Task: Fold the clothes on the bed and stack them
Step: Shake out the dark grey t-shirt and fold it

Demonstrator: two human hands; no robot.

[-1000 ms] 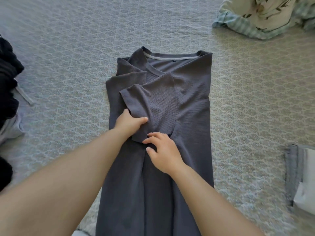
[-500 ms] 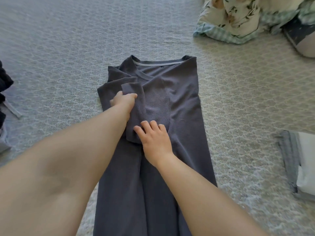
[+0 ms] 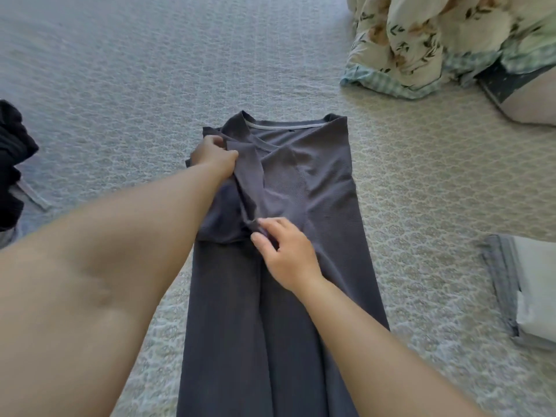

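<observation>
We see a dark grey, fine-ribbed knit T-shirt [image 3: 316, 206] lying lengthwise at the centre of the bed, on a pale grey bedspread with a woven lattice pattern [image 3: 120, 85], its neckline with a lighter inner band pointing away from us and both long sides turned in to form a narrow strip. At the far left a heap of black clothing [image 3: 12, 158] is cut off by the frame edge, so we cannot tell what garment it is. Our left hand [image 3: 212, 155] grips the bunched fabric of the left sleeve near the shoulder, fingers curled over the cloth; the forearm hides the shirt's left edge below it. Our right hand [image 3: 285, 248] pinches the lower end of that same sleeve fold between thumb and fingertips, at the shirt's midline. The shirt's hem runs out of the bottom of the view. To the right, bare bedspread lies between the shirt and a folded stack of grey and white cloth [image 3: 523, 296], which is well apart from it and clipped by the right border. At the upper right a crumpled cream quilt with a floral print and a green-checked edge [image 3: 421, 43] partly covers a dark fabric item we cannot identify. Open bedspread extends beyond the neckline and to the left of the shirt.
</observation>
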